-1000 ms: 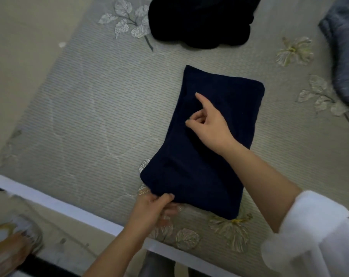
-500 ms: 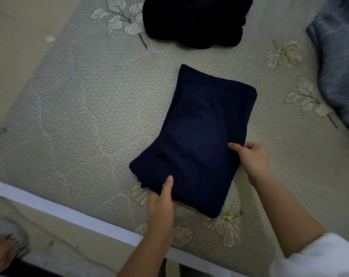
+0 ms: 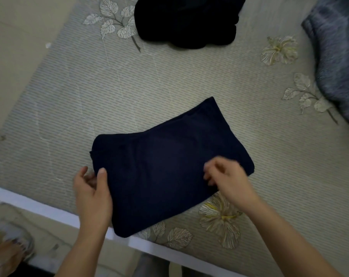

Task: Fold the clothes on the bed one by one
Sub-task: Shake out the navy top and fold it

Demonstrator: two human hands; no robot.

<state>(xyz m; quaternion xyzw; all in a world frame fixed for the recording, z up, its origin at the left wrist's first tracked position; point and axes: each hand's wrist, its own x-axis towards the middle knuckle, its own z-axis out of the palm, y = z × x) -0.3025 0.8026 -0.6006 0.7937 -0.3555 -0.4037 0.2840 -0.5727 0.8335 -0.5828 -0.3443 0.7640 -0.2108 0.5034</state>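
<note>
A folded navy blue garment lies on the bed near its front edge, turned so its long side runs left to right. My left hand grips its left end, thumb on top and fingers underneath. My right hand, blurred by motion, pinches the cloth at the garment's lower right edge with curled fingers.
The bed has a grey-green cover with leaf and flower prints and a white front edge. A black pile of clothing sits at the back. A grey-blue garment lies at the right. My foot shows at bottom left.
The navy garment has been turned counter-clockwise and pulled nearer the front edge. My right hand went from its right side to its lower right edge; my left hand shifted to its left end.
</note>
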